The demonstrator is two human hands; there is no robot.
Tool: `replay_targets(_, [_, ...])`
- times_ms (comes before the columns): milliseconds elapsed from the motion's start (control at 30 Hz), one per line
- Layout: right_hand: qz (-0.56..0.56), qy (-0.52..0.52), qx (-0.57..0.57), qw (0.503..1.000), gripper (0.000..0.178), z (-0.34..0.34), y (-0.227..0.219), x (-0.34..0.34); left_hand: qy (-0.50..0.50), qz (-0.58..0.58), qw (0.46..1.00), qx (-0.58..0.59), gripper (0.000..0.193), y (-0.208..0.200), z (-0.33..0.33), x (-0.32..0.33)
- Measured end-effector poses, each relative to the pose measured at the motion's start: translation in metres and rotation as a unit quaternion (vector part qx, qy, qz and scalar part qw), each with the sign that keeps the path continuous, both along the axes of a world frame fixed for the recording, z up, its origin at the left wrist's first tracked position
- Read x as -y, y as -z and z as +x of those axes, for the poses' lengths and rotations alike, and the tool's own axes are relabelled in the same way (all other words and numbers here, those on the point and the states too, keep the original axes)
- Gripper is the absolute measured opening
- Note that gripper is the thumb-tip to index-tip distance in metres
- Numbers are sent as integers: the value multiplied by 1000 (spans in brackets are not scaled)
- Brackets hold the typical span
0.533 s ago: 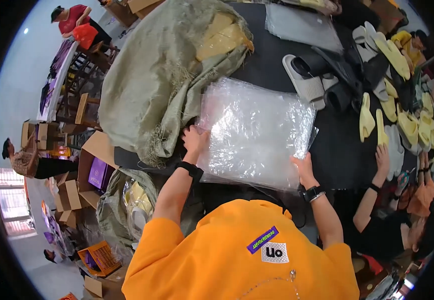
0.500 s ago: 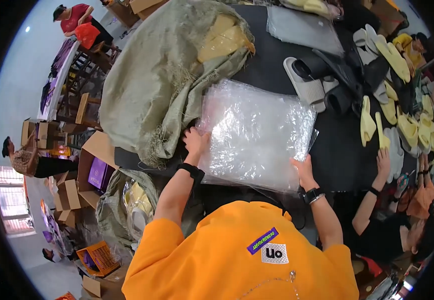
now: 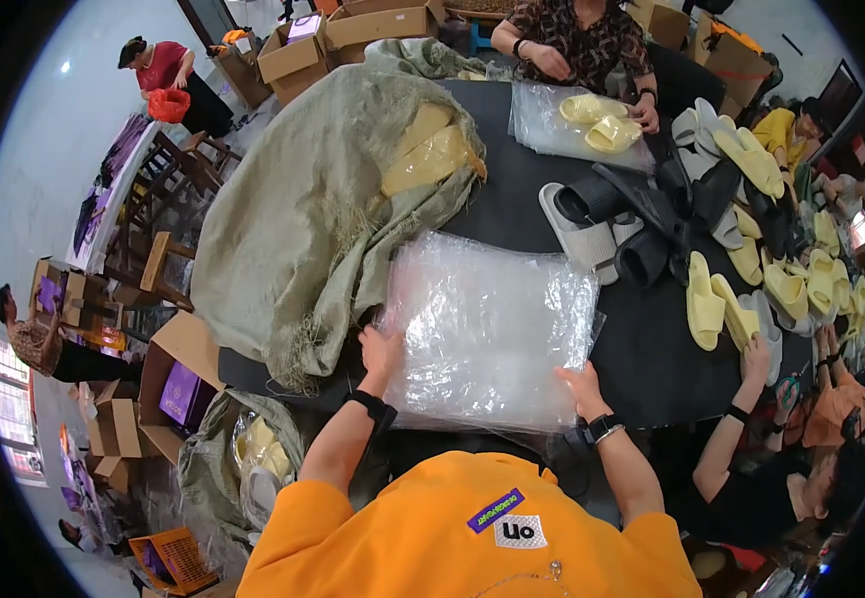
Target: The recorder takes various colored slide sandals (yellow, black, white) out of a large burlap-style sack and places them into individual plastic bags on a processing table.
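left hand (image 3: 380,351) and right hand (image 3: 582,389) were clamped on one bag stack (image 3: 492,344), one sack (image 3: 273,229) lay alongside, two yellow slippers (image 3: 614,135) topped far bags (image 3: 535,122)

I look from my own head, through the left of two fisheye cameras worn side by side, down past my orange shirt (image 3: 452,518) and out across the black table (image 3: 642,364). The shirt is nearest, filling the lower edge; my left hand (image 3: 382,351) and right hand (image 3: 582,389) come close in, just below the middle. The view is upright and unmirrored, its left being mine, and so wide that the pale wall (image 3: 53,179) leans and bends toward the dark rim.
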State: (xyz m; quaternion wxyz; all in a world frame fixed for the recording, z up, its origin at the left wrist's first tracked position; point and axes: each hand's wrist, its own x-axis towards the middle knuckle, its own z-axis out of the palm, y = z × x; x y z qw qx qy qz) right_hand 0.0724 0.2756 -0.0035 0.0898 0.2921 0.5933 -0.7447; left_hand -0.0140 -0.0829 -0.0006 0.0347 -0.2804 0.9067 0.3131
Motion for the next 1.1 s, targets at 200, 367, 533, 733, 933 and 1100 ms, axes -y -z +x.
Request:
replay_targets(200, [8,11,16,1000,41,-1,-3,-20,-25,204,978,-22,50,22,5,-8])
replay_targets(367, [2,2,17,1000,39,-2,6,-47,-49,371,927,-27,32,37,5,-28])
replay_targets(533, [32,-1,-40,999,40,-23,-10,-60,-48,491,868,-53,19,0,5,-50])
replay_targets(733, [106,-68,-39,991,56,-23,4,-64,-17,397,917,-34,36,12,-4,-37])
replay_targets(933, [588,-146,-53,794,78,-19,-33,-25,50,155,980,-112,68,15,0,-7])
replay_targets(1100, [590,-338,-183,710,72,-5,-53,17,144,-22,961,-236,38,-22,-7,-11])
